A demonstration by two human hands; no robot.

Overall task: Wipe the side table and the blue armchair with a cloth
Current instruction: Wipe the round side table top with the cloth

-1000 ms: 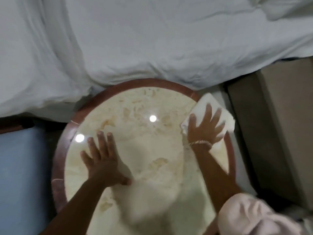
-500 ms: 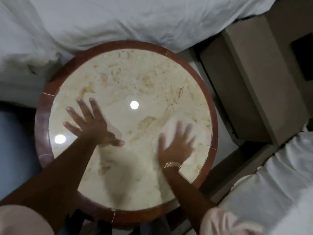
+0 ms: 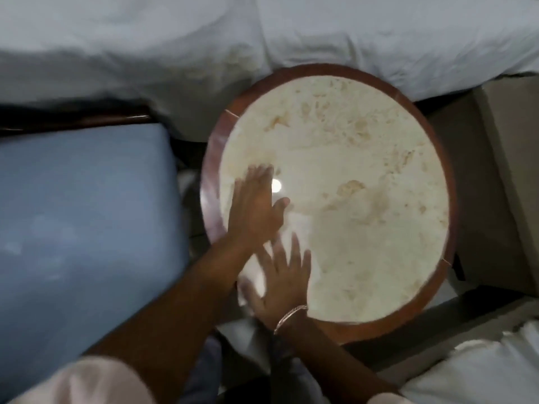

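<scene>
The round side table (image 3: 450, 182) has a cream marble top inside a reddish wooden rim. My left hand (image 3: 253, 208) lies flat on the top's left part, fingers together, holding nothing. My right hand (image 3: 281, 282), with a bangle on the wrist, presses flat with spread fingers on the white cloth (image 3: 248, 282) at the table's near-left edge. Only a blurred strip of the cloth shows beside and under the fingers. The blue armchair (image 3: 87, 217) stands just left of the table, its seat cushion facing up.
A bed with rumpled white sheets (image 3: 262, 39) runs along the far side and touches the table's rim. A beige cabinet (image 3: 501, 176) stands right of the table. More white bedding (image 3: 481, 371) lies at the lower right.
My right hand has slid the cloth from the table's right edge across to the near-left edge. My left hand closed its fingers. The view swung left, bringing the armchair in.
</scene>
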